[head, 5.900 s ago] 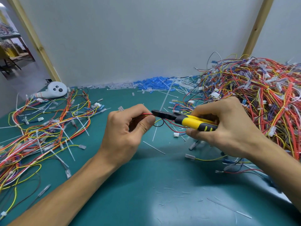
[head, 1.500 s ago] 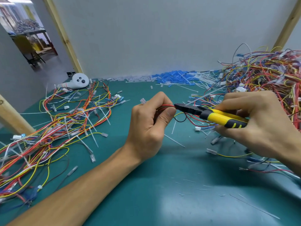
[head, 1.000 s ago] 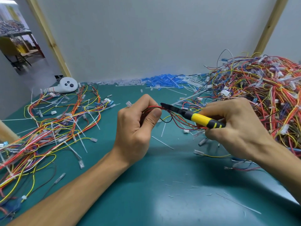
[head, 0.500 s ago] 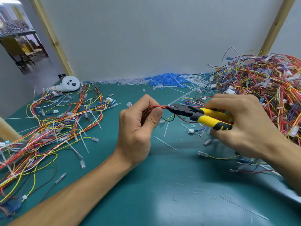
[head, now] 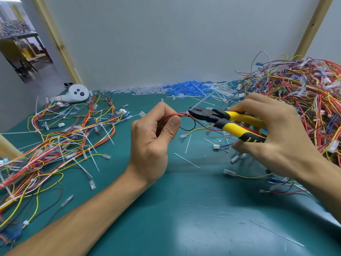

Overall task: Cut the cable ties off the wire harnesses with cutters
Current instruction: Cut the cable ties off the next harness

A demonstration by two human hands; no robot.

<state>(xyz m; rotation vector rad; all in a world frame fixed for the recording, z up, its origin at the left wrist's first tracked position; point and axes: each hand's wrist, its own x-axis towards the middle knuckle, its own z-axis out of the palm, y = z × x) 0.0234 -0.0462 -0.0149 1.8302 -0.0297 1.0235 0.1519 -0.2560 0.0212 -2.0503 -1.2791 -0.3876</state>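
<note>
My left hand [head: 153,143] pinches a small harness [head: 181,115]; my right hand [head: 273,137] grips the cutters [head: 221,119], nose at its white tie [head: 187,113] (handles apart). Next, I'd judge: squeeze, sparing wires.

yellow-and-black cutters [head: 238,124], red wire [head: 177,115], green mat [head: 184,209].

bright, even light falls from above. a pale glare patch sits on the green surface [head: 184,235] near the bottom edge, and soft shadows lie under the left hand [head: 149,145] and right hand [head: 276,137]. the wooden posts [head: 60,47] lean with wide-angle distortion. the right hand's fingertips and the wire heap [head: 304,93] look slightly blurred.
</note>
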